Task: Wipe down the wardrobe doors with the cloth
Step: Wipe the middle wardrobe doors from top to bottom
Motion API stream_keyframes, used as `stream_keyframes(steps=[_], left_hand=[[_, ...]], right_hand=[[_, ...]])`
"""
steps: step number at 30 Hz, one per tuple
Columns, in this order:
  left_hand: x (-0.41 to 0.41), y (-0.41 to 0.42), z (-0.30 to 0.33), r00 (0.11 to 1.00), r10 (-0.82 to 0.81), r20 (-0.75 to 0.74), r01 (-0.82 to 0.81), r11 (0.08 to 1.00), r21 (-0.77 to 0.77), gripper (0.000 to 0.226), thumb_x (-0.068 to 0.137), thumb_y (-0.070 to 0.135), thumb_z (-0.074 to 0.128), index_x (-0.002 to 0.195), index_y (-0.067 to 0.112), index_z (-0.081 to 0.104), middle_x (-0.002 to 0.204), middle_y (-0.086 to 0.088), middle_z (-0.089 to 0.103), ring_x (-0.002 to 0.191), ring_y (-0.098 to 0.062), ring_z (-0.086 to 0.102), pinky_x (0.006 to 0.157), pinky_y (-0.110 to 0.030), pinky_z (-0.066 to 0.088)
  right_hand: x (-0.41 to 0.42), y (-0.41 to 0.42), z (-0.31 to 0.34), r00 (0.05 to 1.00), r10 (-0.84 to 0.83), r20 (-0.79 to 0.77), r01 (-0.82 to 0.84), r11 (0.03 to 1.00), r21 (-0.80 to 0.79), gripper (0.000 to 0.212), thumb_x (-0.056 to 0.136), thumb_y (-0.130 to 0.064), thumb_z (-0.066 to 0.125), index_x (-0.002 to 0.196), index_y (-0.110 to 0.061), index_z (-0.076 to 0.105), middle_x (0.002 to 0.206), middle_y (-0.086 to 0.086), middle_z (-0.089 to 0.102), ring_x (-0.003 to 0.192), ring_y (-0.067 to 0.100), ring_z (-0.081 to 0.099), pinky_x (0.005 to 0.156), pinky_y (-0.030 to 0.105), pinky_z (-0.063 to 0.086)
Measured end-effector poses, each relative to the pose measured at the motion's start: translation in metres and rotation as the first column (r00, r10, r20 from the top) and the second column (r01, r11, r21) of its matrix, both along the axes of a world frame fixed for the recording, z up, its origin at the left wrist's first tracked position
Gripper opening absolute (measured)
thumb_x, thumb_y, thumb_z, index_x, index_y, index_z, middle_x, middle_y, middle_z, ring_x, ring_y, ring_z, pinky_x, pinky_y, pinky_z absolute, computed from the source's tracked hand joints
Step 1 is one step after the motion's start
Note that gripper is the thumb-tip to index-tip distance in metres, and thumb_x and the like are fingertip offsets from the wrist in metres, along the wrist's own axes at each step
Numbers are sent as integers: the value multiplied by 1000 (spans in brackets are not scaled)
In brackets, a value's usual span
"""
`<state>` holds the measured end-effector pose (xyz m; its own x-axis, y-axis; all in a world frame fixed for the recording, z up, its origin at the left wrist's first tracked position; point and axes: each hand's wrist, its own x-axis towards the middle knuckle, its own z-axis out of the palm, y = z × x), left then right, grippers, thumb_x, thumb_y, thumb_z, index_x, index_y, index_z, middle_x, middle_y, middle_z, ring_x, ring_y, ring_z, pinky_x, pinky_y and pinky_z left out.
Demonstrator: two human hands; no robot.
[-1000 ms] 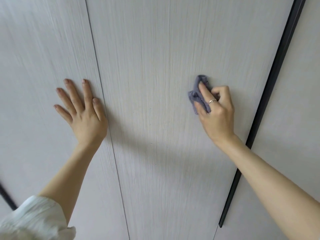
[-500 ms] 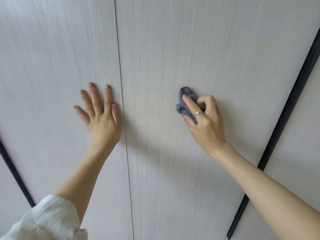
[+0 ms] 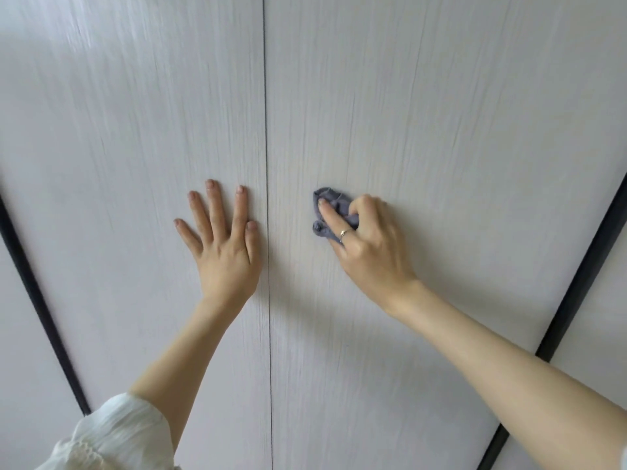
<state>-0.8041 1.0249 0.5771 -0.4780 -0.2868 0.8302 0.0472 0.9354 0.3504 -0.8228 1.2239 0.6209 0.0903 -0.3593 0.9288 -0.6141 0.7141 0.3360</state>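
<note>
on the right-hand door (image 3: 441, 130), just beside the centre seam (image 3: 267, 164), the bunched blue-grey cloth (image 3: 330, 212) is gripped and pressed by the right hand (image 3: 369, 242); it has slid leftward from mid-panel, so this stroke is ending. the left hand (image 3: 224, 245), fingers spread, lies flat on the left door (image 3: 135, 130). bare panel lies above, below and rightward to the black trim (image 3: 576, 266).

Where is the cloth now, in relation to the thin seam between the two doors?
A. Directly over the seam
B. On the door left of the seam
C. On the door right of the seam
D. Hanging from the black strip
C: the right hand presses the cloth on the door right of the seam, clear of it.
</note>
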Motion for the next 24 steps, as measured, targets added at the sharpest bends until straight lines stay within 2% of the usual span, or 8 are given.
stream_keyframes(steps=[2, 5, 8, 12, 15, 17, 20, 24], left_hand=[[1, -3, -1, 1000, -4, -2, 4, 1000, -20, 51, 100, 37, 14, 148, 29, -2, 158, -10, -3, 145, -36, -6, 112, -60, -6], [1, -6, -3, 1000, -8, -2, 8, 998, -57, 52, 101, 37, 12, 150, 29, -3, 159, -13, -1, 145, -37, -5, 111, -62, -3], [-1, -8, -4, 1000, 5, -1, -5, 997, -77, 52, 101, 39, 10, 151, 28, 2, 158, -16, 2, 144, -38, -3, 111, -64, -1], [0, -8, -5, 1000, 8, -4, -8, 996, -85, 52, 101, 40, 8, 151, 27, 6, 158, -16, 3, 144, -39, -2, 111, -63, -1], [0, -11, -10, 1000, 12, -11, -13, 994, -110, 51, 101, 39, 11, 151, 28, 6, 158, -15, 5, 144, -38, -2, 112, -60, -2], [0, -15, -15, 1000, 12, -11, -13, 992, -124, 50, 101, 37, 15, 150, 29, 7, 158, -14, 6, 144, -37, -2, 112, -60, -2], [-1, -19, -21, 1000, 13, -10, -14, 988, -151, 50, 102, 39, 12, 150, 29, 9, 158, -13, 6, 144, -37, -3, 112, -61, -2], [-3, -20, -22, 1000, 16, -20, -20, 986, -165, 50, 102, 40, 8, 151, 30, 8, 157, -15, 8, 143, -38, -2, 112, -59, -4]], right_hand=[[5, -7, -40, 1000, 16, -8, -14, 979, 203, 23, 96, -12, 51, 108, -6, 69, 81, 10, 46, 68, 26, 45, 56, 35, 43], [11, -5, -56, 1000, -14, 13, 8, 930, 367, 44, 100, -7, 28, 100, -9, 72, 85, 6, 34, 71, 23, 37, 61, 35, 35], [8, -11, -10, 1000, -29, -12, 31, 968, 249, 23, 89, -9, 54, 106, -7, 69, 85, 8, 33, 70, 26, 42, 58, 36, 38], [10, -23, 26, 995, -44, 88, 44, 999, -2, 33, 80, -7, 67, 113, -5, 66, 76, 13, 50, 66, 29, 49, 58, 36, 43], [12, -30, -18, 997, -31, 65, 25, 996, 80, 24, 90, -9, 55, 109, -7, 69, 77, 12, 49, 70, 27, 44, 58, 37, 38], [15, -32, -59, 997, -17, 69, 1, 975, 222, 32, 100, -13, 39, 104, -9, 71, 79, 9, 49, 67, 26, 48, 59, 36, 39], [18, -31, -86, 998, -12, 61, -10, 938, 348, 47, 102, -10, 26, 96, -13, 73, 85, 5, 36, 71, 22, 40, 63, 33, 35], [9, -24, -47, 1000, 1, 28, -9, 952, 307, 29, 97, -11, 43, 104, -10, 71, 83, 6, 40, 69, 25, 44, 60, 36, 37]])
